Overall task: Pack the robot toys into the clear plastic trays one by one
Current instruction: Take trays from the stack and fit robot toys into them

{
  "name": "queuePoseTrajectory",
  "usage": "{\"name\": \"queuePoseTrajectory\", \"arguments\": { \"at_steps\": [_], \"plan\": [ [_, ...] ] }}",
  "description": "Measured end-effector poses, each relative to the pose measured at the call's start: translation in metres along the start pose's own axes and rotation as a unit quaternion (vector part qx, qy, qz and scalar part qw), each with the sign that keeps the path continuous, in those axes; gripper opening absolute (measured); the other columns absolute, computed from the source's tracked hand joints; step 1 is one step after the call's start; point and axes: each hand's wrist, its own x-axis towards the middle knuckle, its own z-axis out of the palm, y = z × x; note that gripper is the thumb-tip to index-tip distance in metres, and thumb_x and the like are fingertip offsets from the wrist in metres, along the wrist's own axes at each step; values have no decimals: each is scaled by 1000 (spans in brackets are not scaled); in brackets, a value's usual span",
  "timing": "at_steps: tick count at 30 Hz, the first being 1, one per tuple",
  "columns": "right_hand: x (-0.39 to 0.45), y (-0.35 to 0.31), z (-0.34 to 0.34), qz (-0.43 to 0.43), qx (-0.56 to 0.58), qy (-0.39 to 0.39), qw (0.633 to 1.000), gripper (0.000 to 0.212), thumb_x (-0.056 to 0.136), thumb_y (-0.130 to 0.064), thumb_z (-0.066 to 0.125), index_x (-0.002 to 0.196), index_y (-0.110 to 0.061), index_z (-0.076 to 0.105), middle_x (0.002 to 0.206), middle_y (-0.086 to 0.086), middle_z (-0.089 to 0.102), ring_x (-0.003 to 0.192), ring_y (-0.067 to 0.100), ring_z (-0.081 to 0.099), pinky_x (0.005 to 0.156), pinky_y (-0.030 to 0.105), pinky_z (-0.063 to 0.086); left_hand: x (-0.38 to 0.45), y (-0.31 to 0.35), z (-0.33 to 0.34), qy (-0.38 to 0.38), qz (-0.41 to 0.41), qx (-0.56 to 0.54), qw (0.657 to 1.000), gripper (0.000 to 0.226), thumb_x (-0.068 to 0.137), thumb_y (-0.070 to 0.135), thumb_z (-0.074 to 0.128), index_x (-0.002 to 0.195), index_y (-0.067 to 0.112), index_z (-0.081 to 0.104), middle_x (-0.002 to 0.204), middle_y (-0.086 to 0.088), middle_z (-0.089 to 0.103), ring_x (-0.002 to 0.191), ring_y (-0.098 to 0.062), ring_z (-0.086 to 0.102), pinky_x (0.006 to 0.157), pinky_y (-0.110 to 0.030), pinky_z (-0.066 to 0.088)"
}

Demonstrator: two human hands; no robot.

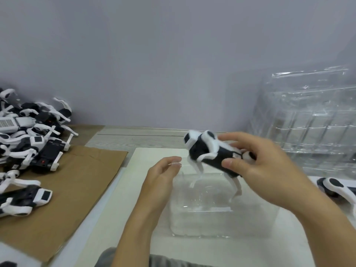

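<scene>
My right hand [264, 166] grips a black-and-white robot dog toy [208, 151] by its rear body and holds it in the air, legs down, over the far part of a clear plastic tray [221, 224]. The tray lies on a pale board in front of me. My left hand [161, 176] holds the tray's far left edge, its fingertips at the rim. The toy's thin white legs hang just above or inside the tray; I cannot tell whether they touch it.
A heap of the same robot toys [32, 135] lies at the left on brown cardboard [77, 182]. A tall stack of clear trays [312, 120] stands at the back right by the wall. Another robot toy [339, 187] lies at the right edge.
</scene>
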Motion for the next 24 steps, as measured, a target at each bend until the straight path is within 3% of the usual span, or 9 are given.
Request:
{"name": "queuePoseTrajectory", "arguments": {
  "at_steps": [4,7,10,14,17,22,24],
  "plan": [
    [0,-1,20,-5,-72,-34,997,31,87,-21,72,102,-46,66,90,-20,63,82,-3,56,66,11,38,-3,4,2,-33,29,12,999,22,94,29,52,96,31,74,94,5,74,92,-11,67,81,-30,46],
    [0,4,15,-1,-96,-24,995,29,88,-17,71,106,-40,69,82,-20,60,76,-4,54,60,10,36,-2,4,3,-24,26,-3,999,26,95,25,52,103,36,75,105,12,74,106,-11,66,95,-34,48],
    [1,9,6,2,-116,-20,993,31,88,-16,70,108,-39,69,90,-23,60,85,-7,51,65,8,34,0,2,3,9,5,-15,1000,24,94,25,58,107,38,74,114,13,71,115,-11,62,108,-43,44],
    [3,10,10,-14,-139,-27,990,31,87,-17,72,112,-36,67,100,-23,55,94,0,46,75,4,31,1,1,5,13,12,-23,1000,24,95,24,58,105,37,75,114,13,71,116,-11,62,106,-40,45],
    [3,10,17,-12,-146,-41,988,30,88,-18,71,111,-36,67,98,-22,54,93,0,44,76,4,30,0,3,7,14,19,-32,999,26,96,20,55,102,33,76,105,16,74,110,-8,64,96,-30,47],
    [1,8,20,10,-169,-47,985,30,87,-19,70,109,-38,67,97,-21,54,96,4,44,93,32,36,0,4,7,28,14,-35,999,25,95,20,56,105,33,75,108,19,71,111,-2,61,93,-25,45],
    [1,6,20,15,-174,-50,983,30,87,-18,70,109,-38,68,97,-18,55,97,7,45,95,35,37,0,4,7,28,15,-37,999,25,95,20,56,104,34,74,107,20,71,111,-1,61,89,-21,44]
  ]
}}
